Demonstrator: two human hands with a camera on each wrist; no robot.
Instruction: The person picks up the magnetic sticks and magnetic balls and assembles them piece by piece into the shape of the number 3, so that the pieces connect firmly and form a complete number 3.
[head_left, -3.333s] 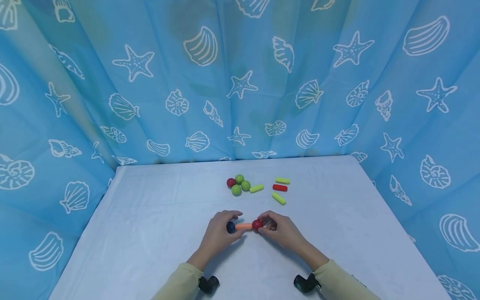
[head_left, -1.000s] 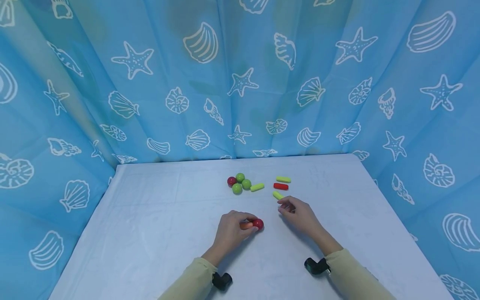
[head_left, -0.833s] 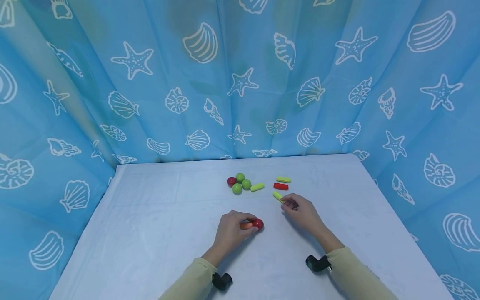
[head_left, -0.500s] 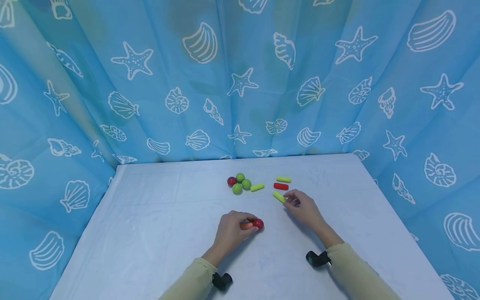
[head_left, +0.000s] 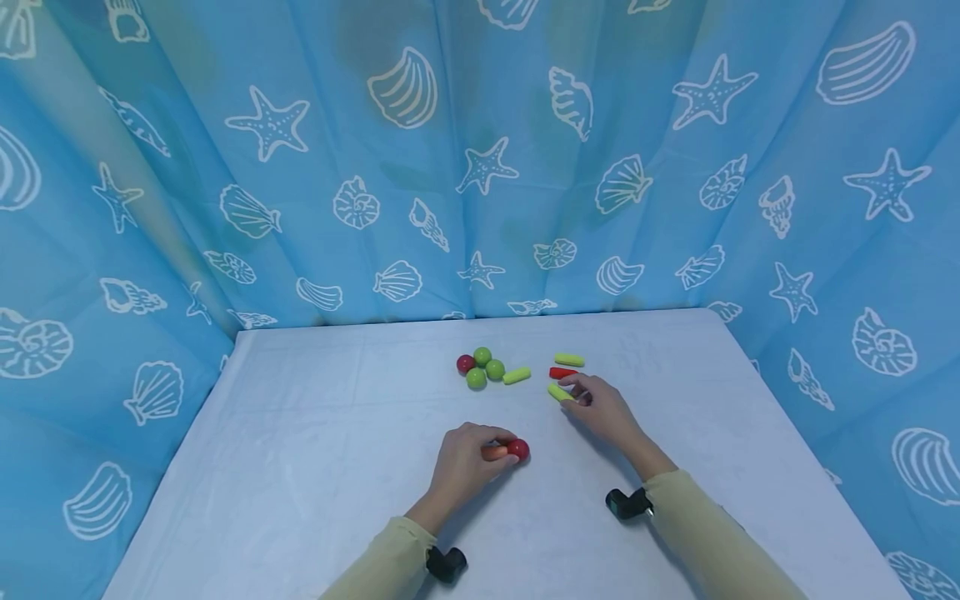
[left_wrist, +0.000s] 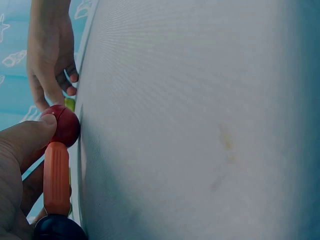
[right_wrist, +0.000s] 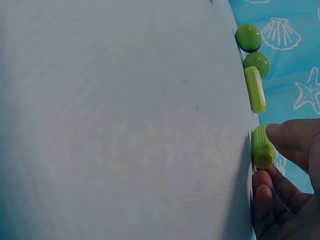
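One near green rod (head_left: pixel 557 391): lay on the white table (head_left: pixel 315 450) at the thumb and fingers of the right hand (head_left: pixel 604 412), farther off than the red ball (head_left: pixel 519 450) and a little to its right.
Rod's slant: long axis ran obliquely, far end toward the green balls (head_left: pixel 495 369), near end toward the right hand.
Nearer hand: the right, plainly; the left hand (head_left: pixel 461 458) stood well apart, closer to the person.
Right grip: thumb and fingers bracketed the near green rod, the thumb seeming to touch it; whether they had closed on it, I could not tell.
Right hand's pose: reached forward and inward, wrist behind and to the right, index finger covering the right end of the red rod (head_left: pixel 561 372).
Left grip: narrow, holding the ball-and-rod piece (left_wrist: pixel 56 177), thumb against the red ball.
Ball-and-rod line: orange rod (head_left: pixel 493 452) lay sideways in the head view, red ball toward the right; the left wrist view showed the dark blue ball (left_wrist: pixel 60 229) at its other end.
Left hand's pose: low over the table, fingers curved around the piece.
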